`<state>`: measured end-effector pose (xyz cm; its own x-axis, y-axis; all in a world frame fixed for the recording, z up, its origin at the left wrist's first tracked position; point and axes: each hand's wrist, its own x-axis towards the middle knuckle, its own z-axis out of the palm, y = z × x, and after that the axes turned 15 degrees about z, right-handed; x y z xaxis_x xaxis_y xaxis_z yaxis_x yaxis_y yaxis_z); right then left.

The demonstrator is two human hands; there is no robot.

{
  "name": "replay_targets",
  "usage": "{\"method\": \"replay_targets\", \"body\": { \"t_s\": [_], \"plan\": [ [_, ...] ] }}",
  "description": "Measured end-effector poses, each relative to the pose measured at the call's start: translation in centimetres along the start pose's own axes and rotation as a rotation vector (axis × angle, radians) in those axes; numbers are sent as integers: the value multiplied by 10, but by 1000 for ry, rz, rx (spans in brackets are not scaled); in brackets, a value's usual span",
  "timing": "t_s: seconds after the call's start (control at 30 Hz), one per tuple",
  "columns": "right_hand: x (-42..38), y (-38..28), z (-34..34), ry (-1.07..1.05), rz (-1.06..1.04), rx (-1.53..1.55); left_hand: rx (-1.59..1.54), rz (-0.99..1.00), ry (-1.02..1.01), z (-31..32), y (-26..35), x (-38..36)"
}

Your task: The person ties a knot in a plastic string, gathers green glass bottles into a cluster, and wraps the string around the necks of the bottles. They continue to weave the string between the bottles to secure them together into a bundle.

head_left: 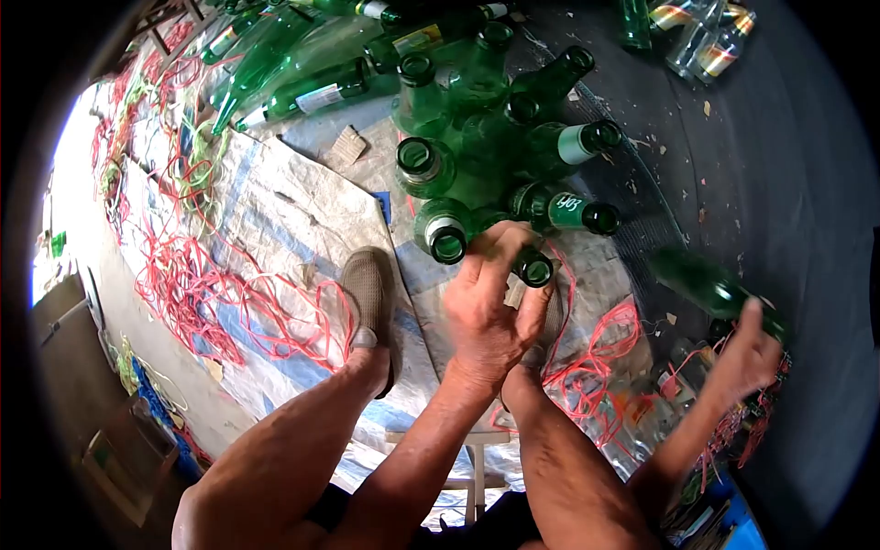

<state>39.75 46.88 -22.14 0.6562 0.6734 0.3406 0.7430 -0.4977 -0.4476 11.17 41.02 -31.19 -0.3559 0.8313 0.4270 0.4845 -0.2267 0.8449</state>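
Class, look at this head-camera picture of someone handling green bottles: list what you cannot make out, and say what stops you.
- Head view: the body of the bottle under the left hand is hidden by the hand.
- Head view: the bottle in the right hand is motion-blurred.
- Head view: writing on the bottle label is too small to read.
- Head view: bottles at the top are cut off by the edge.

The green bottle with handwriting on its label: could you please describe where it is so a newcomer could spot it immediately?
Start at the cluster of green bottles on the woven tarp. At its right edge, just above the left hand, lies the marked bottle, mouth pointing right. It alone has white handwritten figures on its green label.
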Motion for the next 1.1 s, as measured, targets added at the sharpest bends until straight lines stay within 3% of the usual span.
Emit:
{"method": "replay_targets", "body": {
  "t_s": [0.03,0.13,0.27,0.3,0.47,0.63,0.7,0.73,0.83,1.1],
  "plan": [
    [-2,-24,-19,39,7,34,-4,-6,-1,0,1,0],
    [31,-3,-73,166,-298,94,-9,-14,15,1,1,-1],
    [63,-4,-132,685,-546,-167,6,-26,31,1,2,-2],
    [62,-17,-137,695,-581,-101,12,-30,31,1,3,-1],
    [11,-108,-93,227,-620,580,25,-44,31,1,7,-1],
    [-27,-162,-51,-66,-669,805,18,-36,59,3,7,-2],
    [-18,-157,-44,-333,-729,806,32,-15,73,4,6,-1],
    [-26,-155,-43,-444,-606,878,31,-40,60,3,8,-1],
    [-32,-145,-34,-504,-571,792,31,-25,76,6,5,-4],
    [-62,-177,-4,-556,-721,727,-26,-76,145,8,6,-9]
  ]
}}
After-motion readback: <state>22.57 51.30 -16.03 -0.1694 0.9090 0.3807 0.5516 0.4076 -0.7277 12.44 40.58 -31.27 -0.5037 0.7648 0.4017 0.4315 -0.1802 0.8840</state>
